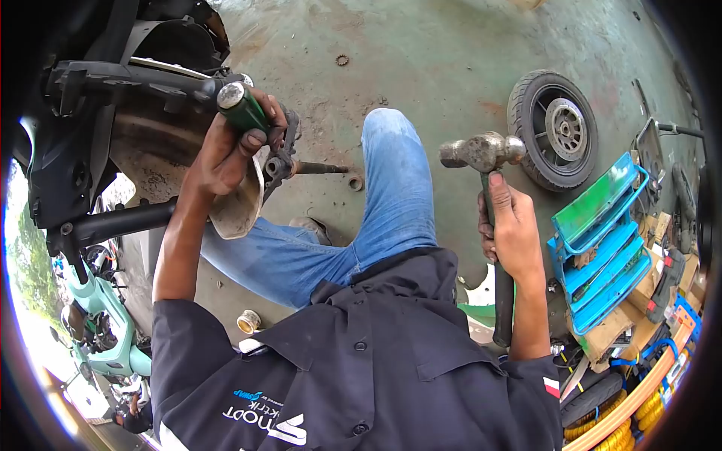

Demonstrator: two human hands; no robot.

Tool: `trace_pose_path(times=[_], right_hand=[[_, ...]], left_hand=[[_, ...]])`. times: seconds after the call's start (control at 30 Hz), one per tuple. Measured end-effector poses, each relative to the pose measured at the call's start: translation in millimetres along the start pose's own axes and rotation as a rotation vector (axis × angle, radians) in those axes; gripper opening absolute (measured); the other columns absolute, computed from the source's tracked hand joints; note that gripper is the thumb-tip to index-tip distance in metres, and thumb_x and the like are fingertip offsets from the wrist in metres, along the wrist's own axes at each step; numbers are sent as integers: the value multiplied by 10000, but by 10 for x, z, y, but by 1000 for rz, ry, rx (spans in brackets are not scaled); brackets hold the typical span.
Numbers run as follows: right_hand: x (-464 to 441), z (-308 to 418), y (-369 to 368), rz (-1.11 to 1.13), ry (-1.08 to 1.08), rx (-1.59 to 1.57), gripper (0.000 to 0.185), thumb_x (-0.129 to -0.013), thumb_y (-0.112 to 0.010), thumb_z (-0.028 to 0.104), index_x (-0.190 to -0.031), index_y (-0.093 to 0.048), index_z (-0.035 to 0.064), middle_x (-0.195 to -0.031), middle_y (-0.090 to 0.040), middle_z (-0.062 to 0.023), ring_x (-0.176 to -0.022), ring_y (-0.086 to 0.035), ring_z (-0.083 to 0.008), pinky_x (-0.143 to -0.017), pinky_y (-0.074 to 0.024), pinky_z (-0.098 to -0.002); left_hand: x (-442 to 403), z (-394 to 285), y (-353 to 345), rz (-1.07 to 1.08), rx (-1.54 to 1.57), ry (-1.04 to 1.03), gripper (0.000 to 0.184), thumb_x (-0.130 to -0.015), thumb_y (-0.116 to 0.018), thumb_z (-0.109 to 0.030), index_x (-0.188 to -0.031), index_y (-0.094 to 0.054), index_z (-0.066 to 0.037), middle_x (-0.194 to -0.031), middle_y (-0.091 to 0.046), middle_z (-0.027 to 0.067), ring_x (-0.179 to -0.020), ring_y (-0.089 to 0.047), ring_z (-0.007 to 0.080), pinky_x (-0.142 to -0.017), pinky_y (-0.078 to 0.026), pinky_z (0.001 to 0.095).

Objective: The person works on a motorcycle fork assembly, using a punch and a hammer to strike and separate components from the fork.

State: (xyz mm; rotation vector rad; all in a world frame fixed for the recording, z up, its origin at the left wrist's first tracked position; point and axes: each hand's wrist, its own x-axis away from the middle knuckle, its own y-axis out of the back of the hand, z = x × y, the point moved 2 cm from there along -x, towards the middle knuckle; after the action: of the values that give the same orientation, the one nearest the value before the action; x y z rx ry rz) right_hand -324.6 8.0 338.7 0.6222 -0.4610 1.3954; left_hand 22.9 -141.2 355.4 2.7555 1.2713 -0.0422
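My left hand (233, 150) is closed round a green-handled tool (248, 113) with a scuffed, round metal butt facing up; its working end is hidden. It is held against the dark metal bracket (282, 161) of a partly dismantled scooter (135, 83). From that bracket a rusty steering stem (323, 168) points right over the floor. In my right hand (515, 229) is a ball-peen hammer (489, 152), gripped by its dark handle with the thumb along the shaft. The hammer head is raised to the right of my knee, apart from the green-handled tool.
A scooter wheel (553, 131) lies on the floor at right. Below it stands an open blue toolbox (602, 244) near cardboard and tools. Small metal rings, one round (355, 183) and one toothed (342, 60), lie on the floor. A mint-green scooter (105, 323) stands lower left.
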Motion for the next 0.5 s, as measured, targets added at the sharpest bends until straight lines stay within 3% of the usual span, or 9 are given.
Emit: trace_pose_path(times=[0.1,0.27,0.37,0.5], right_hand=[[-11,-38,5,0,34,-18,590,-1014,-440,577,-792,-490,32,-556,-418,-5,-371,-337,-64,-334,-253,-246],[14,134,-54,42,17,22,571,-1026,-458,531,-768,-513,24,-580,-439,8,-450,-403,-74,-391,-313,-256],[21,255,-123,74,50,52,574,-1028,-462,525,-759,-509,20,-586,-448,9,-465,-402,-73,-412,-323,-258],[-14,358,-221,123,166,86,574,-1031,-468,508,-738,-503,16,-591,-451,10,-487,-398,-70,-430,-323,-257]], left_hand=[[-4,2,3,41,-5,10,291,-965,-626,-200,-1153,-472,-40,-973,-540,81,-827,-509,145,-795,-451,308],[23,-33,12,80,-33,42,226,-951,-565,-98,-1150,-476,-38,-983,-542,73,-845,-509,147,-799,-448,315],[38,-32,39,99,-18,-7,254,-916,-549,-42,-1160,-478,-31,-984,-548,71,-861,-526,164,-815,-454,316],[17,-46,51,107,-241,27,340,-800,-525,68,-1132,-511,-6,-914,-559,83,-851,-557,191,-814,-474,313]])
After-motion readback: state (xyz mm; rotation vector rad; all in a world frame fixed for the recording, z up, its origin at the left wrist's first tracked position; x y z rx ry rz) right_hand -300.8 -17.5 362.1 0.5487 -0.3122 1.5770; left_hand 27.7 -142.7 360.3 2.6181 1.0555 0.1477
